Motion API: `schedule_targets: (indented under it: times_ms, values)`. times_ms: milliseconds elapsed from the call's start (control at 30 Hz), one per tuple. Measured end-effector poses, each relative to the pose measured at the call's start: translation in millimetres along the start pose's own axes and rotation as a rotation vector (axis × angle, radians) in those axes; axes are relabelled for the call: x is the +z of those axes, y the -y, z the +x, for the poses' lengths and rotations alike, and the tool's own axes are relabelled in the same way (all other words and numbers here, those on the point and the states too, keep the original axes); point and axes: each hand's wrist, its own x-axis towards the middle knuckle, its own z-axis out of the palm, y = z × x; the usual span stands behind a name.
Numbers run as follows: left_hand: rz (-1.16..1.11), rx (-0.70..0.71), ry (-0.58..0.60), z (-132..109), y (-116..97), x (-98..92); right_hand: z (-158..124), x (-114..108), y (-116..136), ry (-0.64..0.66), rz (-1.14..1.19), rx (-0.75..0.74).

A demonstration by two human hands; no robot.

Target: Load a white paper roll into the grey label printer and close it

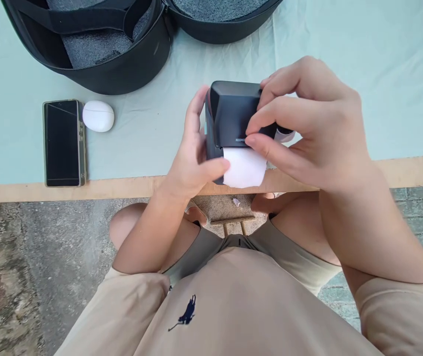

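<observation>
A small dark label printer (233,111) is held up at the table's front edge, with a white paper strip (244,168) hanging from its front. My left hand (200,148) is wrapped round the printer's left side, its thumb by the paper's left edge. My right hand (300,118) is over the printer's right part, thumb and index finger pinched together at the lower front edge of the lid, above the paper. Whether anything is between those fingertips is hidden. Part of a white and black round object (284,134) shows behind my right hand.
On the pale green cloth (141,133) at the left lie a phone (62,143) and a white rounded case (98,116). An open black zip case (122,69) with grey foam lies at the back left. The table's wooden edge (130,189) runs across in front of my body.
</observation>
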Motion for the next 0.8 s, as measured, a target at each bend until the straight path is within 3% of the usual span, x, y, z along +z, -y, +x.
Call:
schedule_targets:
  times_ms: [167,333,433,800]
  values:
    - [-0.079,0.016,-0.089,-0.8,-5.4,8.0,0.8,-1.8,10.5,-0.016,-0.048,0.063]
    - [-0.051,-0.023,-0.096,-2.5,-8.6,8.7,3.3,-7.1,25.5,0.162,-0.099,0.205]
    - [-0.042,-0.028,-0.094,-3.2,-9.4,8.4,3.1,-8.5,31.1,0.205,-0.117,0.246]
    - [-0.114,-0.068,-0.163,0.8,-11.2,11.8,-1.4,-1.9,16.3,0.12,-0.197,0.145]
